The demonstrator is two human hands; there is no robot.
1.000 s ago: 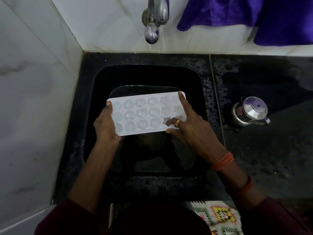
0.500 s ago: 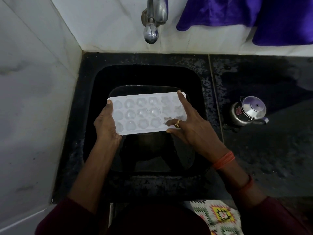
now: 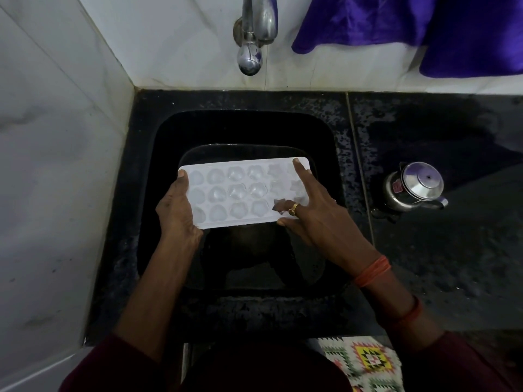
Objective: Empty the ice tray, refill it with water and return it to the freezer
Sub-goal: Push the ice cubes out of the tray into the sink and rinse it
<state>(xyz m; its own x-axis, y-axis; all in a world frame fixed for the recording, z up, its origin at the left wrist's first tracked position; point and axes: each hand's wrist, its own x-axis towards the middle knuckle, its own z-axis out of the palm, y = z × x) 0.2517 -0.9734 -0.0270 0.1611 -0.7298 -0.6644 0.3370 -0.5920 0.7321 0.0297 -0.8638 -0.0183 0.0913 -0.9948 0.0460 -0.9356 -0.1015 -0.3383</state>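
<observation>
A white ice tray [image 3: 240, 190] with three rows of shaped cells hangs level over the black sink [image 3: 158, 171]. Most cells hold ice; one star-shaped cell near my ringed finger looks dark. My left hand [image 3: 177, 210] grips the tray's left end, thumb on top. My right hand [image 3: 314, 207] holds the right end, with the forefinger stretched along the far right corner and the thumb at the near edge. The steel tap [image 3: 250, 52] sticks out of the wall above the sink, and no water runs from it.
A dark pan or basin [image 3: 305, 267] sits inside the sink under the tray. A small steel lidded pot [image 3: 414, 188] stands on the black counter to the right. Purple cloth [image 3: 424, 26] hangs on the back wall. White tiled walls close the left and back.
The tray and both hands have stayed nearly in place over the sink; the grip is the same.
</observation>
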